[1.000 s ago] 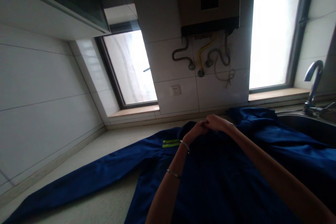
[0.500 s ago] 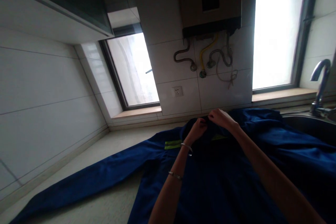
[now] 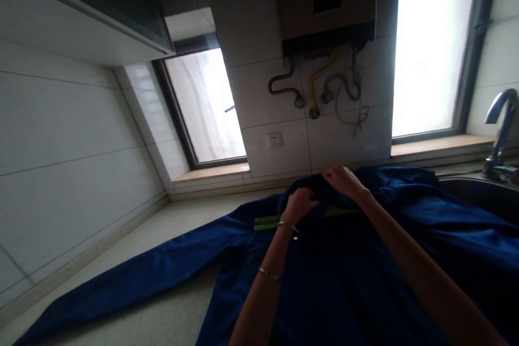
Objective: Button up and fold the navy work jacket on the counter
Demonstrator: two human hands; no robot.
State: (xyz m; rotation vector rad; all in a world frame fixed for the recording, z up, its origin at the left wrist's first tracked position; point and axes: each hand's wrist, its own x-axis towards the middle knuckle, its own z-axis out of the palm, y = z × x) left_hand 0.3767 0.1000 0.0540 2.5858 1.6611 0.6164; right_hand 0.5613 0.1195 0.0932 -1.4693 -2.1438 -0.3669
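Note:
A dark blue jacket (image 3: 324, 281) with yellow-green stripes lies spread on the counter, one sleeve (image 3: 154, 265) stretched out to the left. My right hand (image 3: 343, 179) is closed, pinching the top edge of its collar near the wall. Just to the left and a little lower, my left hand (image 3: 300, 205) has its fingers curled over the collar's left side; the fingertips are partly hidden in dark cloth. A yellow-green stripe (image 3: 267, 223) shows left of my left wrist, and another runs below my right hand. The jacket's right part lies in folds beside the sink.
A sink (image 3: 474, 192) with a curved metal faucet (image 3: 500, 119) stands at the right. The pale counter (image 3: 174, 303) runs along a tiled wall with a socket (image 3: 274, 140). Above hangs a water heater (image 3: 324, 0) with pipes, between two windows.
My left hand has moved slightly down and its back is turned more toward me. My right hand stays at the collar with little movement. A green light now shows on the heater's panel.

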